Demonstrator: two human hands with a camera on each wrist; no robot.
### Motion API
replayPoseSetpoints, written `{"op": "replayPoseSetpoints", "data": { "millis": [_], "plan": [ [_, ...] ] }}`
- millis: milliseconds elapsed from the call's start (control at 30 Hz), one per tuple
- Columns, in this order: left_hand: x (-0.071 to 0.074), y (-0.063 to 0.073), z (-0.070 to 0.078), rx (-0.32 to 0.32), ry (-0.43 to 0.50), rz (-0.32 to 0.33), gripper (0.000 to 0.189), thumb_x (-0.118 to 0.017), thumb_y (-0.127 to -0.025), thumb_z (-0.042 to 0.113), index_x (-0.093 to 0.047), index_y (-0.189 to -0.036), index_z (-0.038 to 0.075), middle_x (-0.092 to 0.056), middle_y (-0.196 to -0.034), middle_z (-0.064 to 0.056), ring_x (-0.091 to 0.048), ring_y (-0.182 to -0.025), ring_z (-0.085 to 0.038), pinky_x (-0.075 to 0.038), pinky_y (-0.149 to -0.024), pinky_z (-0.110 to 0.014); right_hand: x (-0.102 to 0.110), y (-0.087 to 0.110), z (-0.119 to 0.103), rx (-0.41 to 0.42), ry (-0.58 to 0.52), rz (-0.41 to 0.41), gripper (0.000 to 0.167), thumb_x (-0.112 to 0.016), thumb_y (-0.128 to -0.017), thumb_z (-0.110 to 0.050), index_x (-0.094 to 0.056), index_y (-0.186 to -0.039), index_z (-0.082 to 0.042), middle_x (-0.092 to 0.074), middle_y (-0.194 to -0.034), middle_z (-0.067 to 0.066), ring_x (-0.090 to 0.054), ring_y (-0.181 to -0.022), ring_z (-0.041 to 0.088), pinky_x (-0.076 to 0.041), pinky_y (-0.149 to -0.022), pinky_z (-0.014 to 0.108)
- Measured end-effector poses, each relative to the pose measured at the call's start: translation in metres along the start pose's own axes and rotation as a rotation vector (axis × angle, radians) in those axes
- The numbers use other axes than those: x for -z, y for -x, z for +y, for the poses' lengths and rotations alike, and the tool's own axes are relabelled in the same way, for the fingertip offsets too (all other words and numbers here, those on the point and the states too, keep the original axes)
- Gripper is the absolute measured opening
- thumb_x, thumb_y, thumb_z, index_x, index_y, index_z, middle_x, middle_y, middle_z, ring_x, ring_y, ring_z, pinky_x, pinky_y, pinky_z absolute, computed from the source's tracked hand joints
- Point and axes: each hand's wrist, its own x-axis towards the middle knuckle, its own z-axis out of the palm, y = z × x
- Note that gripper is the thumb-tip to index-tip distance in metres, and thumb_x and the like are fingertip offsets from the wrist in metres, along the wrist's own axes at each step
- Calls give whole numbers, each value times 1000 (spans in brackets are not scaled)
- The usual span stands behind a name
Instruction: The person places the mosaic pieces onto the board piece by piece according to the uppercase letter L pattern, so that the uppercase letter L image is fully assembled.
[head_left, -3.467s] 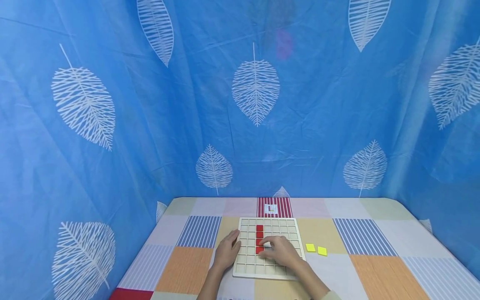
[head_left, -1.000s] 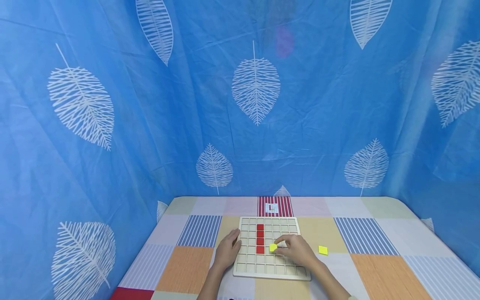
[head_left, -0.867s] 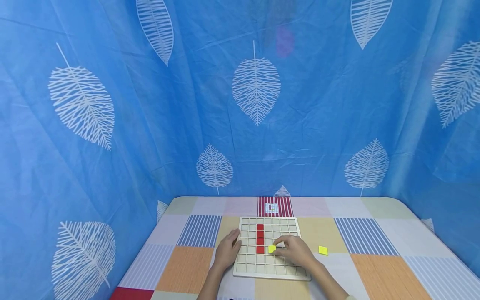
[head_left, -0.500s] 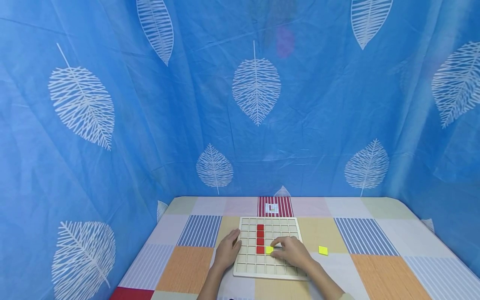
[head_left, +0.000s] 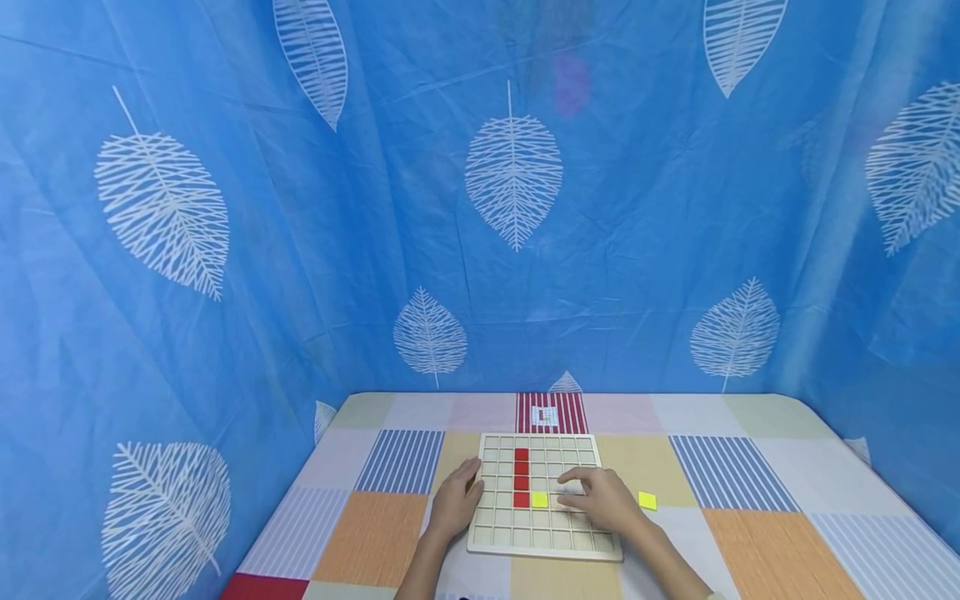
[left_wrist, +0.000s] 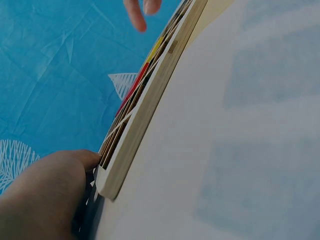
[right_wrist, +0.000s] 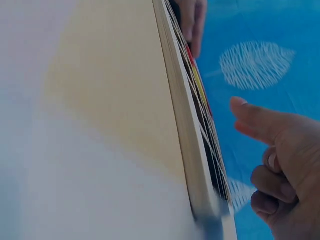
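A pale wooden grid board [head_left: 543, 553] lies on the table. In it a column of red tiles [head_left: 521, 482] stands left of centre, and a yellow square tile [head_left: 539, 500] sits in the cell right of the column's near end. My left hand [head_left: 454, 502] rests along the board's left edge, fingers extended; in the left wrist view its thumb [left_wrist: 89, 158] touches the board's corner. Above the right part of the board is my right hand [head_left: 606, 498], thumb and index finger apart with nothing between them. Its other fingers [right_wrist: 272, 185] are curled loosely in the right wrist view.
Another yellow tile [head_left: 647, 501] lies on the patchwork tablecloth [head_left: 757, 542], right of the board. Beyond the board's far edge is a small card [head_left: 543, 416] printed with a grid pattern. A blue curtain [head_left: 600, 250] with white leaves surrounds the table.
My right hand fetched one of the two loose yellow tiles, set it beside the lowest red tile, let go and drew back to the right. The left hand stayed in place.
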Motion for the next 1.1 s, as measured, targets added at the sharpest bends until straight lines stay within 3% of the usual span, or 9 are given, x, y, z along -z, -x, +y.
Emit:
{"op": "replayPoseSetpoints", "data": {
  "millis": [233, 467, 767, 1100],
  "plan": [
    [1, -1, 1, 6, 2, -9, 40, -55, -91, 17, -53, -128, 1, -50, -133, -12, -42, -126, -31, -34, -102, -48, 32, 17, 24, -51, -54, 90, 24, -78, -73, -26, -71, -93, -15, -30, -47, -9, -21, -42, 2, -23, -37, 17],
    [1, -1, -1, -5, -7, -3, 40, -55, -91, 17, -53, -128, 1, -51, -132, -13, -42, -125, -31, -35, -102, -48, 60, 35, 56, -75, -11, 175, 27, -77, -73, -27, -71, -96, -13, -29, -49, -9, -21, -43, 1, -22, -36, 17],
    [1, -1, -1, 12, -8, -10, 40, -55, -92, 19, -53, -128, 2, -50, -133, -12, -42, -126, -30, -35, -102, -48, 72, 49, 75, -200, 46, 115, 35, -79, -70, -30, -70, -99, -11, -34, -52, -6, -25, -45, 5, -26, -38, 19],
    [0, -1, -3, 12, -3, -16, 41, -55, -92, 19, -53, -129, 2, -50, -134, -12, -42, -126, -30, -35, -102, -48, 72, 51, 75, -198, 101, 97, 31, -78, -70, -31, -70, -95, -13, -35, -54, -5, -26, -47, 7, -26, -40, 20]
  ]
}}
